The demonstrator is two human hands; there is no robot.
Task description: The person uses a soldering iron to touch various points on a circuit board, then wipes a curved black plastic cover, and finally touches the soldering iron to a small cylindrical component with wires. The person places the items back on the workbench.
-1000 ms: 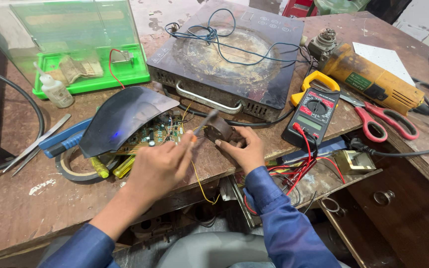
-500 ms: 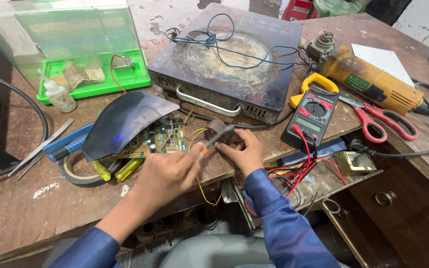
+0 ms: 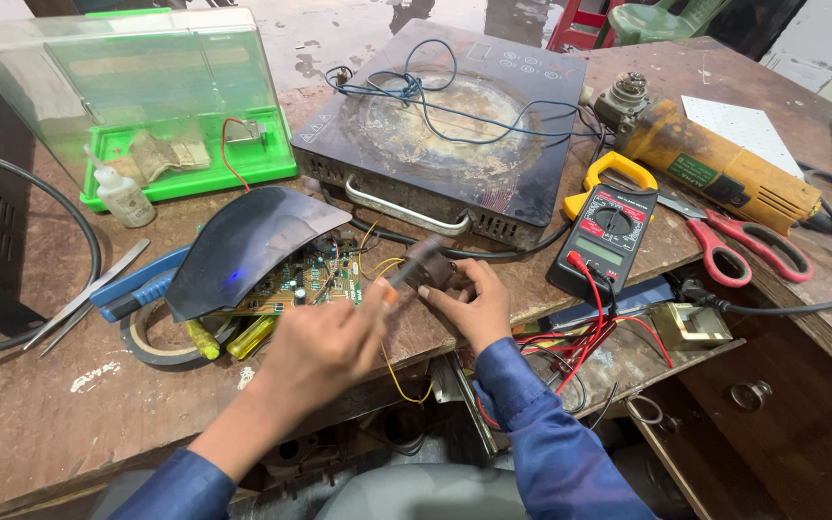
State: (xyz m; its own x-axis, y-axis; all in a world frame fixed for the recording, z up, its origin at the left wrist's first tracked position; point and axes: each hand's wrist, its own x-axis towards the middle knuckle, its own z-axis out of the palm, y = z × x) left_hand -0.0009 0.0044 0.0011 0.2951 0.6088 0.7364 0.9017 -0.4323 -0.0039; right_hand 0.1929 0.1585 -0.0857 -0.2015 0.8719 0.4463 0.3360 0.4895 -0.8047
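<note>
Left hand (image 3: 325, 347) risen (blurred), right hand (image 3: 469, 308) gripping component (image 3: 432, 273).

I see my left hand (image 3: 325, 349) gripping a thin tool (image 3: 406, 268) against a small dark part (image 3: 435, 274) that my right hand (image 3: 474, 306) pinches, beside the green circuit board (image 3: 305, 281), with the multimeter (image 3: 607, 229) just right

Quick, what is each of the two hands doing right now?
Left hand: closed on a thin tool, tip at the small dark part.
Right hand: fingers closed on that small dark part.
</note>
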